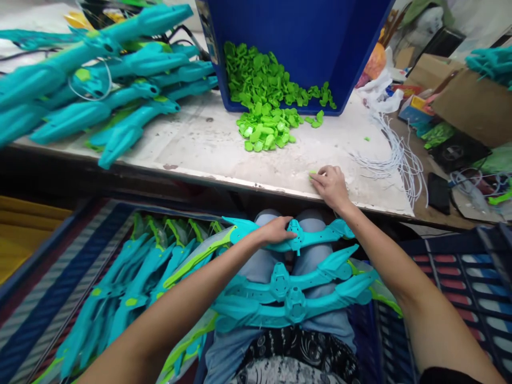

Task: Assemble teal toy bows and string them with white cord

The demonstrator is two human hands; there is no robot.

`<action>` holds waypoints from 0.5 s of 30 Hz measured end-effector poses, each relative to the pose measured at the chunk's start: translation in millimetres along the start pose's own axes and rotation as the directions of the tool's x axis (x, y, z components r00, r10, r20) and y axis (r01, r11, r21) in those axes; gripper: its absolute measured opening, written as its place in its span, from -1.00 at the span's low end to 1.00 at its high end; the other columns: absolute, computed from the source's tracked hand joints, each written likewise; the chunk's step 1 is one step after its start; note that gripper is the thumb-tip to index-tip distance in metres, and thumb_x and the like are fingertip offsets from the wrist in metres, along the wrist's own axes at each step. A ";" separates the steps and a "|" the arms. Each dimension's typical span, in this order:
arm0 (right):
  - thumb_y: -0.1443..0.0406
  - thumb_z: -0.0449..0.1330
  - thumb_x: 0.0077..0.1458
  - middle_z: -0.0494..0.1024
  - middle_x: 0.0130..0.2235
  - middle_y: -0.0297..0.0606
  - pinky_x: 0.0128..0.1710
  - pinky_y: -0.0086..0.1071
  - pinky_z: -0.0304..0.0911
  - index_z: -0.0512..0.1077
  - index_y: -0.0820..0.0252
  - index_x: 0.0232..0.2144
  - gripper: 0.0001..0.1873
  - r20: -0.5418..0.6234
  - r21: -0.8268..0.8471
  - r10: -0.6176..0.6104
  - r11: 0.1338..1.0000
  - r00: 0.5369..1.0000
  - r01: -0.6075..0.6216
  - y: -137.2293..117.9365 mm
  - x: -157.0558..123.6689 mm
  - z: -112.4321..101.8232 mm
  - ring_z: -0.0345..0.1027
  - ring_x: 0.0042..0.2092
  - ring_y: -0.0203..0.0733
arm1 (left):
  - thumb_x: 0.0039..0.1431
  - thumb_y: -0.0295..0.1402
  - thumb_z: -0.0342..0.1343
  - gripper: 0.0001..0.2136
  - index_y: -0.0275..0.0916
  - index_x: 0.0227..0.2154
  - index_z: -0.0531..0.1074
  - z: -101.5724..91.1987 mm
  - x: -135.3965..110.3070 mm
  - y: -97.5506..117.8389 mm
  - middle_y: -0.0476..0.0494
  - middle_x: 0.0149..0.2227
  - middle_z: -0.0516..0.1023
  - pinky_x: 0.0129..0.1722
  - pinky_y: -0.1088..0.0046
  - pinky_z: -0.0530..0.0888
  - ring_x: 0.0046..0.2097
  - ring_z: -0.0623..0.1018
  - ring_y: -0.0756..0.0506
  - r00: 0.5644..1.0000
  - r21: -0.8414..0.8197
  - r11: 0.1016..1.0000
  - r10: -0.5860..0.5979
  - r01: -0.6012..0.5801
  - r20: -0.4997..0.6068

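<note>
Hands at a teal bow-shaped part and a small green piece, with clock positions read from the centre of the view.
The left hand (279, 230), at 5 o'clock, grips the teal bow-shaped part (320, 237) beside its hub, above the lap. The right hand (330, 186), at 3 o'clock, pinches the small green piece (312, 173) between fingertips at the tabletop (192, 144) edge. A green pile (264, 128) spills from the blue bin (312, 32) at 12 o'clock; stacked teal parts (120, 101) lie at 10.
</note>
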State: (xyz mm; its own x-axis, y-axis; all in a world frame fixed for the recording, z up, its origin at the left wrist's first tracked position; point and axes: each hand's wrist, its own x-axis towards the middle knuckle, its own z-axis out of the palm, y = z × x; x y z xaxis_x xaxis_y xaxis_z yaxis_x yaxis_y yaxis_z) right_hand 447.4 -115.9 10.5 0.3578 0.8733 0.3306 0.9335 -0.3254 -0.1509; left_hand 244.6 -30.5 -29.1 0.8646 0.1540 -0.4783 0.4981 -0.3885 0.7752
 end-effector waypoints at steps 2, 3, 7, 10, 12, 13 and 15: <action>0.22 0.11 0.18 0.47 -0.01 -0.09 -0.06 -0.09 0.16 0.56 0.07 -0.14 -0.72 -0.024 0.010 0.000 1.000 1.000 0.000 7.9 1.1 -0.2 0.18 -0.01 0.05 | -0.03 -0.32 0.15 -0.57 -0.31 -0.04 0.41 -3.8 2.8 -5.8 -0.15 -0.17 0.58 -0.21 0.45 0.44 -0.14 0.54 -0.15 0.998 -0.197 0.980 0.014 -0.003 0.054; 0.23 0.10 0.19 0.46 0.01 -0.11 -0.05 -0.07 0.15 0.55 0.06 -0.13 -0.73 -0.016 0.028 -0.015 0.999 1.000 0.015 9.9 0.9 -0.4 0.16 0.02 0.06 | -0.04 -0.33 0.15 -0.63 -0.29 -0.11 0.44 -5.4 4.0 -8.3 -0.09 -0.25 0.58 -0.28 0.47 0.43 -0.21 0.54 -0.12 0.996 -0.286 0.958 0.017 0.009 0.086; 0.27 0.05 0.21 0.54 -0.12 -0.13 -0.04 -0.07 0.15 0.55 0.11 -0.17 -0.72 -0.001 0.123 -0.106 0.987 0.994 0.105 -1.6 -14.9 -5.1 0.21 -0.04 0.01 | -0.08 -0.36 0.18 -0.76 -0.26 -0.28 0.49 -9.2 6.8 -13.9 0.01 -0.38 0.53 -0.31 0.50 0.41 -0.31 0.49 -0.03 0.983 -0.511 0.856 0.012 0.084 0.181; 0.34 0.02 0.21 0.55 -0.18 -0.14 -0.06 -0.10 0.15 0.55 0.15 -0.24 -0.71 0.033 0.160 -0.216 0.965 0.976 0.208 -23.6 -39.7 -9.4 0.22 -0.07 -0.03 | -0.06 -0.38 0.19 -0.76 -0.25 -0.26 0.51 -9.0 7.6 -14.9 0.02 -0.38 0.53 -0.28 0.50 0.41 -0.30 0.49 -0.02 0.983 -0.560 0.820 -0.022 0.123 0.184; 0.37 0.02 0.19 0.55 -0.17 -0.14 -0.08 -0.10 0.15 0.56 0.15 -0.28 -0.71 0.068 0.149 -0.257 0.958 0.964 0.244 -35.9 -51.8 -9.1 0.21 -0.04 -0.01 | -0.06 -0.40 0.21 -0.76 -0.25 -0.25 0.51 -8.8 8.7 -14.5 0.03 -0.40 0.52 -0.29 0.51 0.41 -0.32 0.48 -0.01 0.982 -0.561 0.815 -0.049 0.146 0.185; 0.38 0.03 0.18 0.54 -0.17 -0.13 -0.08 -0.09 0.16 0.56 0.16 -0.29 -0.72 0.072 0.139 -0.254 0.960 0.965 0.242 -40.4 -54.9 -7.8 0.20 -0.03 0.01 | -0.07 -0.41 0.22 -0.76 -0.26 -0.25 0.51 -9.2 9.8 -14.0 0.03 -0.42 0.52 -0.31 0.51 0.41 -0.35 0.47 0.00 0.981 -0.568 0.808 -0.060 0.157 0.186; 0.38 0.02 0.18 0.54 -0.18 -0.10 -0.09 -0.08 0.18 0.55 0.18 -0.26 -0.71 0.050 0.142 -0.231 0.965 0.972 0.222 -46.3 -56.7 -3.8 0.21 -0.04 0.02 | -0.08 -0.44 0.24 -0.73 -0.27 -0.23 0.49 -11.4 12.8 -12.5 0.00 -0.41 0.52 -0.32 0.50 0.41 -0.37 0.47 0.00 0.984 -0.628 0.762 -0.064 0.155 0.165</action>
State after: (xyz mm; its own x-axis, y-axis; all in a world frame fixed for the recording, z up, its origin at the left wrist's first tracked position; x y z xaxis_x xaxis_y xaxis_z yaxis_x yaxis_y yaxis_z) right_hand 384.0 -151.7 2.2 0.1306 0.9420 0.3093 0.9765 -0.0683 -0.2044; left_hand 250.2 -13.3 -40.2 0.8082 0.0260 -0.5883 0.5554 0.2983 0.7762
